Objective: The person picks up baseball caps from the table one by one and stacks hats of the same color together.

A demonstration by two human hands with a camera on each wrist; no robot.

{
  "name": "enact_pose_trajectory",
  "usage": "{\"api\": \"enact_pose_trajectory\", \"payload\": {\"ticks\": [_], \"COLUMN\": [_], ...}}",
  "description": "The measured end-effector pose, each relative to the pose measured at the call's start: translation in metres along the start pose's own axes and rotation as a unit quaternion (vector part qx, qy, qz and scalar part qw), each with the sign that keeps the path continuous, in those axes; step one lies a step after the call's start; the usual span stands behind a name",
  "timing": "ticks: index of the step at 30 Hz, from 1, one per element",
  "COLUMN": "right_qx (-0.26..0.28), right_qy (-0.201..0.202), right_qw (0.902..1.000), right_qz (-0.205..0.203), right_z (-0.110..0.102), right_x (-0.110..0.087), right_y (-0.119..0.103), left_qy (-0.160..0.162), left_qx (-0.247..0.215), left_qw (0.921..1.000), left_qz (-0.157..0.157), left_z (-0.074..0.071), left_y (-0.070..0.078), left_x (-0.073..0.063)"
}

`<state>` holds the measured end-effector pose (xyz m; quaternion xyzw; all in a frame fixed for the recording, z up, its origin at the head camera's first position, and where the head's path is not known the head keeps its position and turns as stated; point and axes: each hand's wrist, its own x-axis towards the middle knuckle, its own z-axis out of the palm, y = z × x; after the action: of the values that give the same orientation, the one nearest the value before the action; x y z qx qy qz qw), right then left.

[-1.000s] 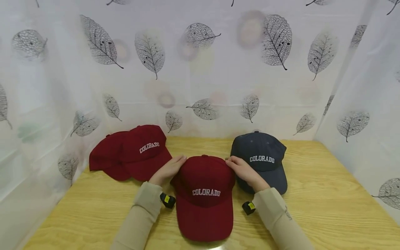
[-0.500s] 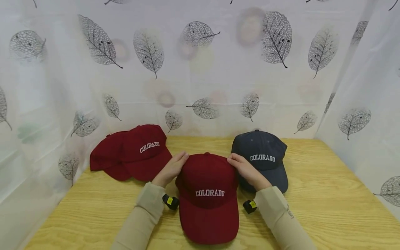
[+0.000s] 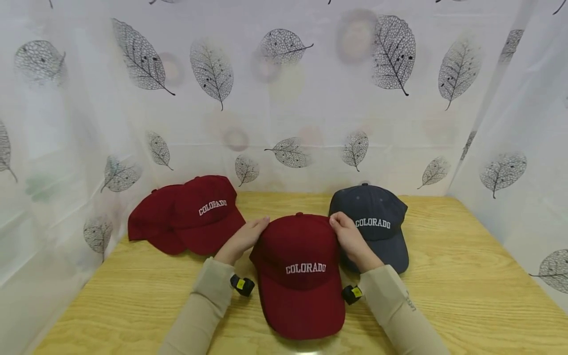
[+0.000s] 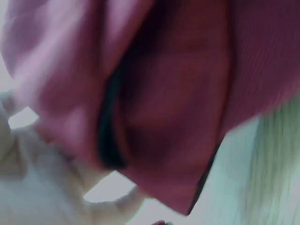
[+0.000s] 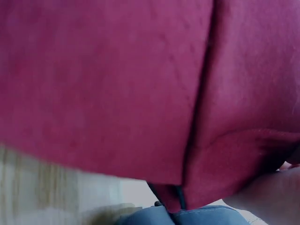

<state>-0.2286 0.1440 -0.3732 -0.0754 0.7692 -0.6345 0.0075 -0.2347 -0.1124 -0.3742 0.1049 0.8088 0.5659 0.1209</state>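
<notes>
A dark red baseball cap (image 3: 301,305) with COLORADO in white letters is held in front of me, brim toward me. My left hand (image 3: 241,241) grips the cap's left side, its fingers partly hidden behind the crown. On the other side my right hand (image 3: 352,241) pinches the crown near its upper right. Red cloth fills most of the left wrist view, with the left fingers (image 4: 70,173) at the cap's back edge. In the right wrist view the cap's red cloth (image 5: 103,89) covers much of the picture, and the right hand (image 5: 269,194) shows at the lower right.
Two more red caps (image 3: 206,217) lie overlapping at the back left of the wooden table (image 3: 457,276). A dark blue COLORADO cap (image 3: 372,231) sits just behind my right hand. White leaf-print curtains (image 3: 319,103) enclose the back and sides.
The held red cap has shifted a little to the right, and my right hand has moved slightly right and away from me with it. The other caps stay where they were.
</notes>
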Motion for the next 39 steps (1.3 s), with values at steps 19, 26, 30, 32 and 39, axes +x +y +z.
{"api": "enact_pose_trajectory", "payload": {"ticks": [19, 26, 30, 32, 39], "right_qx": [-0.052, -0.059, -0.073, -0.084, -0.151], "right_qy": [-0.005, 0.006, 0.006, 0.002, -0.028], "right_qw": [0.9979, 0.9975, 0.9966, 0.9958, 0.9882], "right_qz": [0.038, 0.037, 0.036, 0.037, 0.003], "right_z": [0.001, 0.003, 0.002, 0.001, -0.008], "right_x": [0.002, 0.002, 0.000, -0.001, -0.019], "right_y": [0.006, 0.007, 0.008, 0.007, -0.001], "left_qy": [-0.029, -0.010, 0.046, 0.062, 0.050], "left_qx": [0.028, 0.084, 0.102, 0.101, 0.175], "left_qw": [0.9992, 0.9963, 0.9937, 0.9928, 0.9827], "left_qz": [-0.010, 0.009, -0.007, -0.018, -0.033], "left_z": [-0.013, -0.013, -0.010, -0.010, -0.015], "left_y": [-0.013, -0.020, -0.022, -0.022, -0.015], "left_x": [-0.003, 0.000, 0.004, 0.004, -0.016]}}
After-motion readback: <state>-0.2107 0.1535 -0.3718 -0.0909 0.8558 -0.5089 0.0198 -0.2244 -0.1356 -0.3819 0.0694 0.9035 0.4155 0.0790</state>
